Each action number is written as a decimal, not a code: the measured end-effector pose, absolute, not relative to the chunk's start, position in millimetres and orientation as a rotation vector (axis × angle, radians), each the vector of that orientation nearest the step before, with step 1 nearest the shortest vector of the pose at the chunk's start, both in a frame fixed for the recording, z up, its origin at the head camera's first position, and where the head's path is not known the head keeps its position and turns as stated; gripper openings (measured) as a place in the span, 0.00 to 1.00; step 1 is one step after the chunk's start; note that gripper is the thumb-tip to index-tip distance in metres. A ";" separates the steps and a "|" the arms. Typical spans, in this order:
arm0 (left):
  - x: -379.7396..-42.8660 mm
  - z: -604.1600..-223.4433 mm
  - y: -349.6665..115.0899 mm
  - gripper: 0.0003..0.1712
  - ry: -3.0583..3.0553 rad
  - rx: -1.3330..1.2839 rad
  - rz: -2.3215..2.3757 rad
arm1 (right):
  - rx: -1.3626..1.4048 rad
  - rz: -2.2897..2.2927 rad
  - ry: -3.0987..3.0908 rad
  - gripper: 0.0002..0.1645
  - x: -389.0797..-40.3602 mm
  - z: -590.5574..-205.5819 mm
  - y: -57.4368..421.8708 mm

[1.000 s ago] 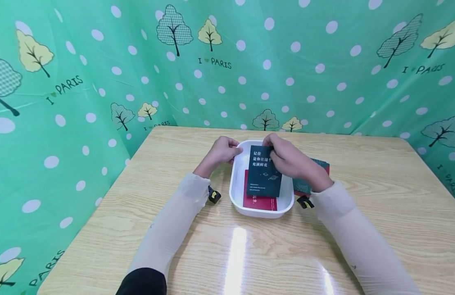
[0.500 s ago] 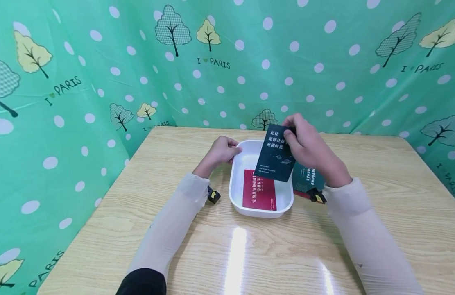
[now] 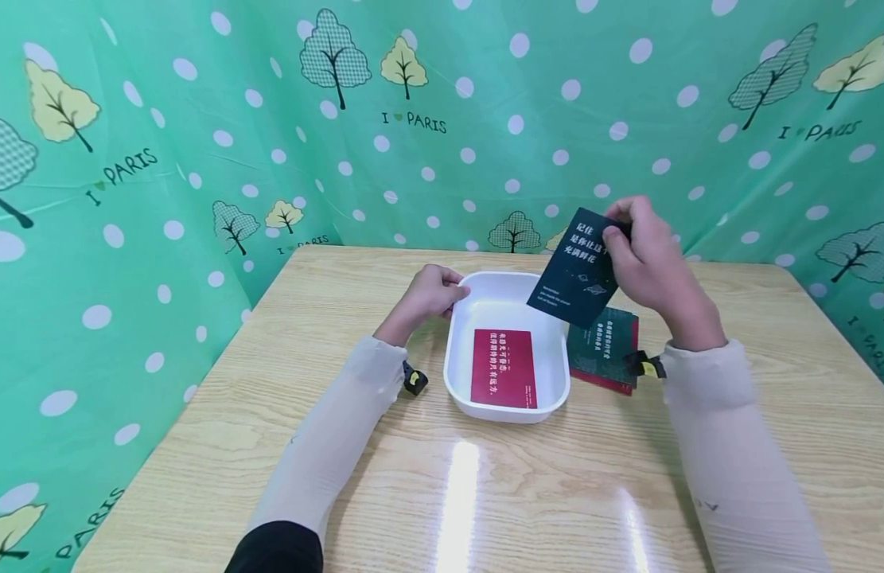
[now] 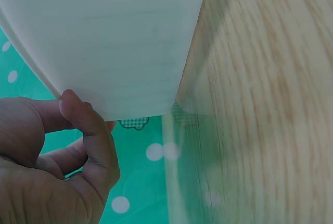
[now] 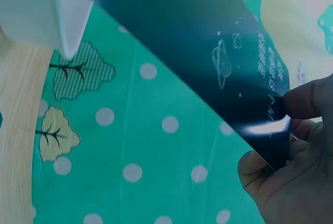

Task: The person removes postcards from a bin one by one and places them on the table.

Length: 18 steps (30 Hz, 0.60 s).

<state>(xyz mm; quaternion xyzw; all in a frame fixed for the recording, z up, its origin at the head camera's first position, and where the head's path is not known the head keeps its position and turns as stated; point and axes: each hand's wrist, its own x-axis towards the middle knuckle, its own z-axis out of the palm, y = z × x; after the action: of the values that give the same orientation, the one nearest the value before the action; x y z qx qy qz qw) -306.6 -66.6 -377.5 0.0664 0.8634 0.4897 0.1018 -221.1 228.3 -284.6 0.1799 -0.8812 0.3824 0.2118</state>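
A dark teal card (image 3: 579, 267) with white lettering and small planet drawings is pinched by its upper corner in my right hand (image 3: 649, 259). It is raised and tilted over the right rim of a white plastic basin (image 3: 459, 358). My left hand (image 3: 433, 291) grips the basin's far left corner, and the left wrist view has its thumb and fingers (image 4: 96, 146) at the white rim. Flat inside the basin lies a red card (image 3: 504, 368) with white writing. Against the basin's right side, a small stack of green and red cards (image 3: 602, 350) rests on the table.
The wood-grain table (image 3: 341, 302) carries the basin near its far edge. Behind it and to the left hangs a green polka-dot curtain (image 3: 442, 175) with printed trees. Bright light streaks reflect off the tabletop in front.
My right hand has lifted the dark teal card out of the basin, moving up and to the right. The red card underneath is now uncovered. My left hand stays put on the rim.
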 end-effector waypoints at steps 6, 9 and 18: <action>-307.3 -378.0 -66.7 0.14 2.543 0.193 1.451 | 0.384 1.059 -2.485 0.18 -223.9 -286.4 247.3; -308.0 -378.5 -66.7 0.15 2.547 0.193 1.449 | 0.342 1.067 -2.497 0.18 -227.5 -289.2 255.2; -308.1 -379.6 -67.2 0.14 2.556 0.206 1.445 | 0.208 1.080 -2.589 0.20 -237.5 -300.8 273.3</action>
<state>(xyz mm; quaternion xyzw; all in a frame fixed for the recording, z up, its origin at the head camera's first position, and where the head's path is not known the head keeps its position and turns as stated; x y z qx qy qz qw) -308.1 -67.2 -379.6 0.0695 0.8641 0.4886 0.0988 -237.5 273.3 -300.8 0.0730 -0.9080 0.3787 0.1636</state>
